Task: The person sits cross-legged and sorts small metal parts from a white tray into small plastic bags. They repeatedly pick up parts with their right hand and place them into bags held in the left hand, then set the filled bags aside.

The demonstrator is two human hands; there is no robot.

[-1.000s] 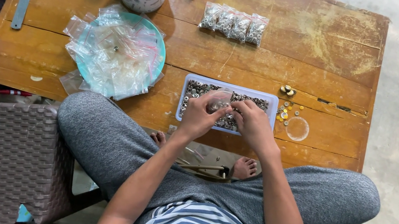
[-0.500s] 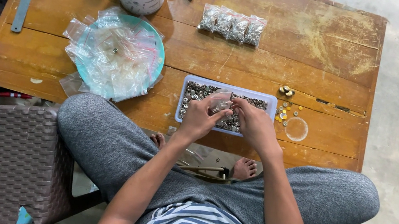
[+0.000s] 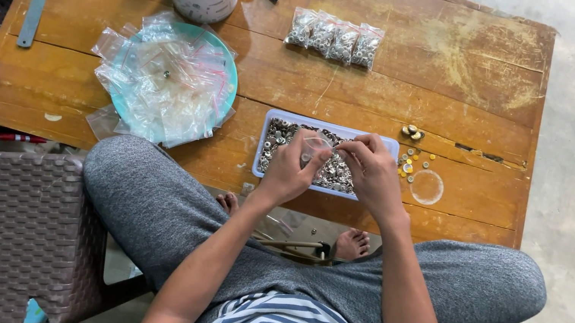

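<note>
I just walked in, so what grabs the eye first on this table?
Both hands meet over a pale blue tray full of small metal pieces at the near edge of the wooden table; the left hand holds a small clear bag and the right hand pinches at its mouth. To the left, empty clear bags are heaped on a teal plate; four filled bags lie further back.

Four filled clear bags (image 3: pixel 334 38) — empties (image 3: pixel 165 84) on plate.

Single head view: looks steeply down from above, fairly near, over wooden table (image 3: pixel 394 71) and lap.
</note>
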